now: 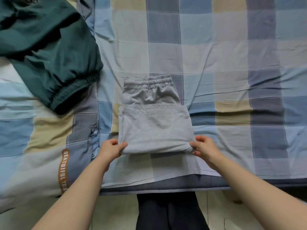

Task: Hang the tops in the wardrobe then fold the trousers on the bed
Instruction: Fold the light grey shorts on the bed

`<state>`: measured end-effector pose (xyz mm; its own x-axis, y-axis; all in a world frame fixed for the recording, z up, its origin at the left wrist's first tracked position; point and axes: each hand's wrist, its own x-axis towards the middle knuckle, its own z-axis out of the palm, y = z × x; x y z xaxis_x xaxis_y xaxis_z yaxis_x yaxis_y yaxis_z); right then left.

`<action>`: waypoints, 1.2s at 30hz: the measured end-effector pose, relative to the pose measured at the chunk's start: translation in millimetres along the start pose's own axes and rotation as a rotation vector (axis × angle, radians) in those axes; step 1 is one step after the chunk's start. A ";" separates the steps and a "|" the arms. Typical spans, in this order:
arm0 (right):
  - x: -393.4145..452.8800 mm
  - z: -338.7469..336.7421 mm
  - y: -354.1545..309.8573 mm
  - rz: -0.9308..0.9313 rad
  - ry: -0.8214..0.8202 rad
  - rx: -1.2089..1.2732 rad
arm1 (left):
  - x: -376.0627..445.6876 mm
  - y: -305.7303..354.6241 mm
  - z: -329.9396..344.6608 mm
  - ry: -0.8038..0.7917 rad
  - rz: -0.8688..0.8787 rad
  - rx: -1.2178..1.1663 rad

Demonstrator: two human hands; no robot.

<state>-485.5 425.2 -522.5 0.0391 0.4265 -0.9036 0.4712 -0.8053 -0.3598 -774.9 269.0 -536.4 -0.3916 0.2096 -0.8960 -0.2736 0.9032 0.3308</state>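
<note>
While both hands, left hand (111,148) and right hand (204,147), pinch the near corners, grey trousers (154,123) run lengthwise away, waistband (150,80) farthest, equally near both.

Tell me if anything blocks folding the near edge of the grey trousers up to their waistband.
Nothing visible does. The left hand and right hand grip the near corners of the grey trousers; the waistband lies uncovered, and the green garment lies off to the left.

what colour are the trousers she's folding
Light grey trousers, with an elastic waistband at the far end; the head view shows them.
</note>
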 end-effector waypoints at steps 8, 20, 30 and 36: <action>-78.9 -30.6 -42.9 0.075 -0.143 -0.131 | -76.7 6.5 -34.7 -0.049 -0.090 -0.051; 43.5 15.2 -162.8 -0.324 0.271 -0.493 | 48.1 139.8 -32.1 -0.073 0.074 0.078; 88.3 95.9 -96.0 -0.298 0.099 -0.650 | 80.8 79.6 33.7 0.221 0.193 -0.013; 106.1 99.8 -100.7 -0.215 0.067 -0.522 | 85.5 73.2 32.2 0.133 0.127 -0.221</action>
<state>-616.7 510.5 -605.4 -0.0578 0.5971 -0.8001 0.8471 -0.3947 -0.3558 -800.1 365.1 -598.3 -0.5428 0.2514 -0.8014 -0.3939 0.7665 0.5073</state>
